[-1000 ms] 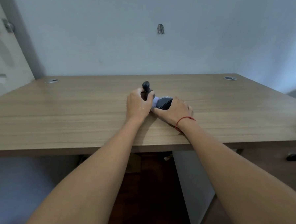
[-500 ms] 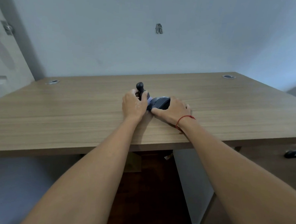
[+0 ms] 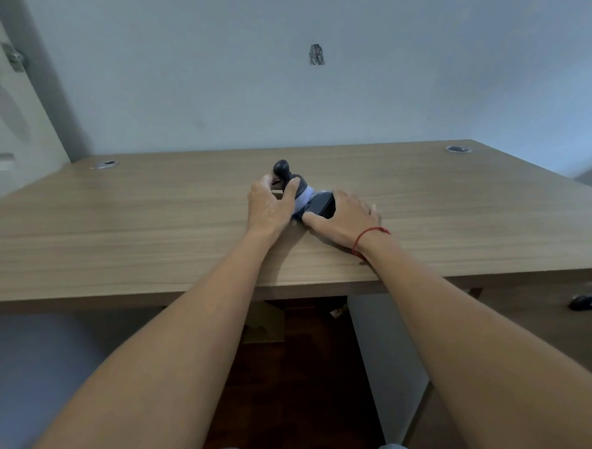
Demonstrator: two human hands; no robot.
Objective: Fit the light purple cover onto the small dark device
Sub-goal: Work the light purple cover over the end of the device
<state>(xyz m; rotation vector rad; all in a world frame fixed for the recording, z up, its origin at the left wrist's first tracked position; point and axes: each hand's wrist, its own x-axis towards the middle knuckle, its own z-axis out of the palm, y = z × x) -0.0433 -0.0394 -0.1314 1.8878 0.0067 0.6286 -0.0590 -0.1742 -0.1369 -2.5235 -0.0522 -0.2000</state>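
Head view: two hands, left (image 3: 268, 207) gripping one dark device (image 3: 292, 179), right (image 3: 343, 216) clasping purple cover (image 3: 304, 200).

No readable text, labels, brands or numbers anywhere. Dark object (image 3: 590, 301) at right edge carries faint pale marks, too blurred to read.

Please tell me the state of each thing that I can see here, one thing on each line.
left hand: closed around the dark device
dark device: held, its rounded end sticking up
light purple cover: between both hands, partly hidden
right hand: lying over a black part
desk: carrying everything
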